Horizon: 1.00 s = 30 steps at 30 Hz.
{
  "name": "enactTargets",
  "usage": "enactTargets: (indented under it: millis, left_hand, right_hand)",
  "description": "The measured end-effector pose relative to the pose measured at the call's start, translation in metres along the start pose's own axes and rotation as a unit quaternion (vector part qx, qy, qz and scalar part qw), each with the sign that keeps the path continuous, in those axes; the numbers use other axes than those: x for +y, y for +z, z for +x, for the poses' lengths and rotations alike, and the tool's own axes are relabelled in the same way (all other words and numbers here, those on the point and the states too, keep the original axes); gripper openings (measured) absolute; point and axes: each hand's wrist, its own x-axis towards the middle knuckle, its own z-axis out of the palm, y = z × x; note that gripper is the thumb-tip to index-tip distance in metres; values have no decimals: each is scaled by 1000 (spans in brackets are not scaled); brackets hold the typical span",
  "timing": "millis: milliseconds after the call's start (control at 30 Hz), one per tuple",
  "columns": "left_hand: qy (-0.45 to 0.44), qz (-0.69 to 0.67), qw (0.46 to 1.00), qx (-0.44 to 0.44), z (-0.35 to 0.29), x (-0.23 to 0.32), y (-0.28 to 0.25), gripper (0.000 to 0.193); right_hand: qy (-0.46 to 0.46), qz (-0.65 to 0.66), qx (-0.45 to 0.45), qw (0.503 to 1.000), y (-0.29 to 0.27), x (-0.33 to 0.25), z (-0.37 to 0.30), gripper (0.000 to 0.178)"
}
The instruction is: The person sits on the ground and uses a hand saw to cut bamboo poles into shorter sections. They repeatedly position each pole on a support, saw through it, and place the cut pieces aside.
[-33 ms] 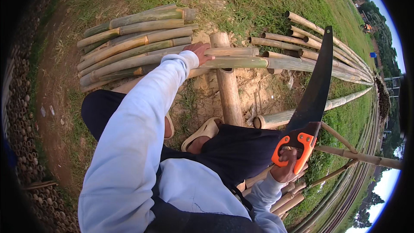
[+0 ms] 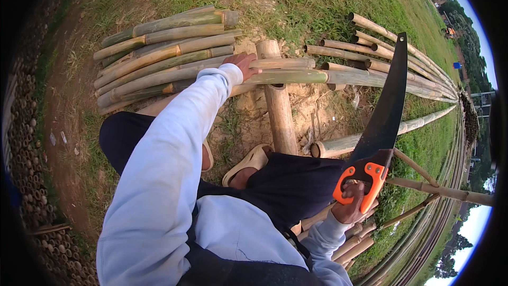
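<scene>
My left hand [image 2: 242, 65] is closed round the left end of a short bamboo piece [image 2: 286, 63]. That piece lies along the far side of a long greenish bamboo pole [image 2: 301, 77]. The pole rests across a thick bamboo log [image 2: 280, 116] on the ground. At my right side, my right hand [image 2: 353, 204] grips the orange and black handle of a handsaw [image 2: 383, 106]. Its dark, curved blade points up and away, apart from the pole in my left hand. Part of my left fingers is hidden behind the bamboo.
A stack of cut bamboo lengths [image 2: 164, 50] lies to the left. Several long poles [image 2: 344, 53] reach off to the right, and another pole [image 2: 338, 147] lies nearer. Cut bamboo [image 2: 354, 249] sits beside my right forearm. Bamboo ends [image 2: 34, 143] are piled at far left.
</scene>
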Motion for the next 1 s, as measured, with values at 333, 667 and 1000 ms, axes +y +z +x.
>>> enactTargets:
  millis: [333, 667, 1000]
  left_hand:
    - [-2, 26, 999, -41, 7, -6, 24, 58]
    - [58, 181, 974, -126, 34, 0, 13, 72]
    - [14, 98, 985, -142, 22, -4, 7, 55]
  right_hand:
    - [-23, -92, -18, 995, -5, 7, 5, 15]
    - [25, -38, 2, 999, -15, 23, 1, 48]
    - [56, -76, -80, 992, 20, -6, -9, 17]
